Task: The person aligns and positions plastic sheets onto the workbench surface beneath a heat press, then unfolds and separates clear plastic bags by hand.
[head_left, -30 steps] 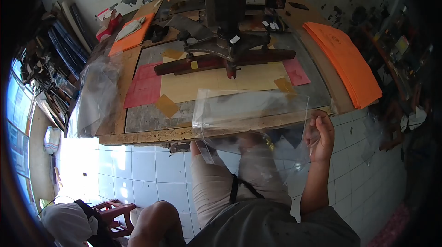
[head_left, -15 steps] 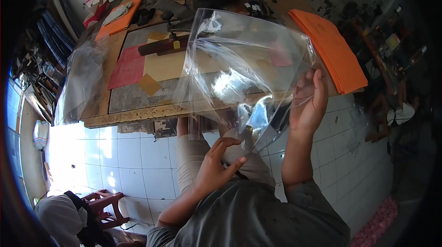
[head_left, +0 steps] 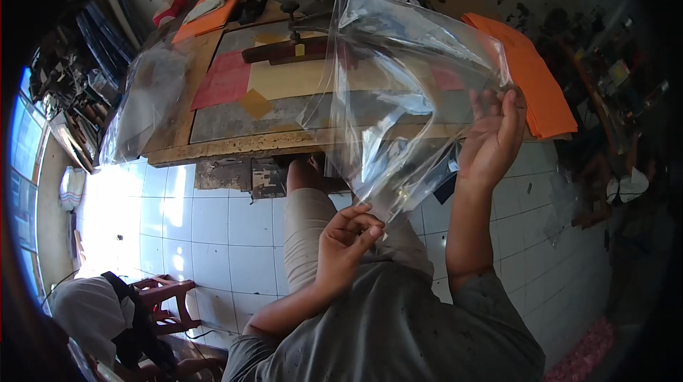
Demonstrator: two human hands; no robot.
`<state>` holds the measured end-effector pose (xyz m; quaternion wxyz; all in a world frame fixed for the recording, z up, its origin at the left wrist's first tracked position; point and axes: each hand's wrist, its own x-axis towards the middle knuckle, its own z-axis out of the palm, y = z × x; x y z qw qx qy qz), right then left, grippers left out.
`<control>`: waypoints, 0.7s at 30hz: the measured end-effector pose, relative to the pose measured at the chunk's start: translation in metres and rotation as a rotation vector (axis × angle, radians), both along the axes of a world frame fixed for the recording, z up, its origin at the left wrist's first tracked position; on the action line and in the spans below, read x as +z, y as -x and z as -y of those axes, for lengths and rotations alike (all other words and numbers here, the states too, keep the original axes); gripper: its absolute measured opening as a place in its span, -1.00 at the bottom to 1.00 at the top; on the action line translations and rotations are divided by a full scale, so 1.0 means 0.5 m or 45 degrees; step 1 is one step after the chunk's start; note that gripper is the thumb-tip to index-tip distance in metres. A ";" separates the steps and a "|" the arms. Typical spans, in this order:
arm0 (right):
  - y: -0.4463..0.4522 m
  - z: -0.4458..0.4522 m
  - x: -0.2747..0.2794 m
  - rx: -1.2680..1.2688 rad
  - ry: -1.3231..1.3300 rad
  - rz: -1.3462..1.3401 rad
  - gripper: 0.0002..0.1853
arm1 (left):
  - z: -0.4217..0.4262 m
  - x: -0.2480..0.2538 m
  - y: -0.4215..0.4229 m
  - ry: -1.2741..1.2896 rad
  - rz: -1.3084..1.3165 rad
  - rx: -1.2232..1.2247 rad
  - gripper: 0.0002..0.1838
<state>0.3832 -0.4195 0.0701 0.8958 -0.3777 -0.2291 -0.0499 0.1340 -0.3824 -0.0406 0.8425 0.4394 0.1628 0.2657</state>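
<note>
A large, creased piece of clear plastic (head_left: 388,90), either a bag or a folded sheet, hangs in front of me over the table's near edge. My left hand (head_left: 345,247) pinches its lower corner between thumb and fingers, close to my lap. Higher up on the right, my right hand (head_left: 491,133) holds the plastic's right edge near the fingertips, with the palm turned toward the film. Through the plastic show the table top and a pink piece (head_left: 447,80).
On the worktable (head_left: 235,146) lie a dark bar-shaped tool (head_left: 274,52), a red sheet (head_left: 222,85), a tan sheet (head_left: 295,76) and more clear plastic (head_left: 146,104). Folded orange material (head_left: 537,80) lies at right. Near a red stool (head_left: 167,304), another person (head_left: 92,318) is at lower left.
My left hand has closed on the plastic's lower corner after hovering beside it. The right hand has risen slightly and moved right, drawing the plastic up with it. The view has shifted a little.
</note>
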 end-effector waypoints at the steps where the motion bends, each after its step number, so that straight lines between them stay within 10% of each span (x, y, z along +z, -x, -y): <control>1: 0.009 -0.001 0.001 -0.035 -0.004 -0.005 -0.79 | -0.010 -0.002 0.019 -0.107 0.006 -0.033 -0.75; 13: 0.070 -0.015 0.009 -0.257 0.025 0.079 -0.77 | 0.015 0.035 0.024 -0.050 -0.118 0.068 -0.71; 21: 0.109 0.008 -0.009 -0.337 0.116 0.319 -0.72 | 0.004 0.028 0.066 0.557 0.009 0.062 -0.73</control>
